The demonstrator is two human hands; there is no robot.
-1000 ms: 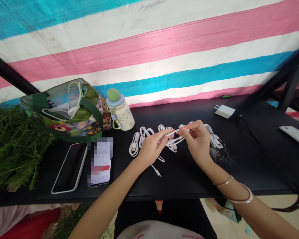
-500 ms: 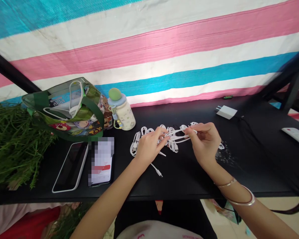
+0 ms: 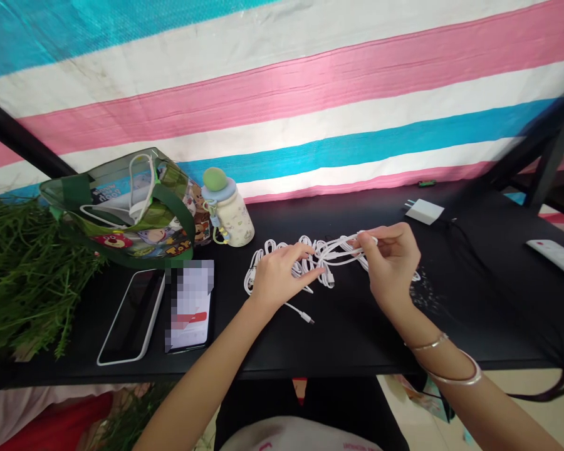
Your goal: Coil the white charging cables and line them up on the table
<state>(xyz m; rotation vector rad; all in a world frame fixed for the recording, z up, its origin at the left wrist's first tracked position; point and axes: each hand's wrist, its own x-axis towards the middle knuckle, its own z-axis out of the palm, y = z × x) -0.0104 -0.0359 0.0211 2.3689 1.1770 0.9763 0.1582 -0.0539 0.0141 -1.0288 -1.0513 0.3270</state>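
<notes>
A row of coiled white cables (image 3: 282, 260) lies on the black table (image 3: 357, 326). My right hand (image 3: 390, 266) is raised a little above it, thumb and fingers pinched on a loop of one white cable (image 3: 343, 250). My left hand (image 3: 277, 279) rests over the cables to the left, fingers curled and touching the same cable's strands. A loose plug end (image 3: 306, 317) trails toward the table's front edge.
Left of the cables lie two phones (image 3: 131, 316), a green cartoon-print bag (image 3: 122, 213) and a small bottle with a green cap (image 3: 225, 213). Green plants (image 3: 23, 269) fill the far left. A white charger (image 3: 423, 211) and a white power strip (image 3: 557, 257) sit to the right.
My right hand has drawn the cable loop up and to the right. My left hand has dropped lower onto the cables, and the loose plug end has shifted slightly right.
</notes>
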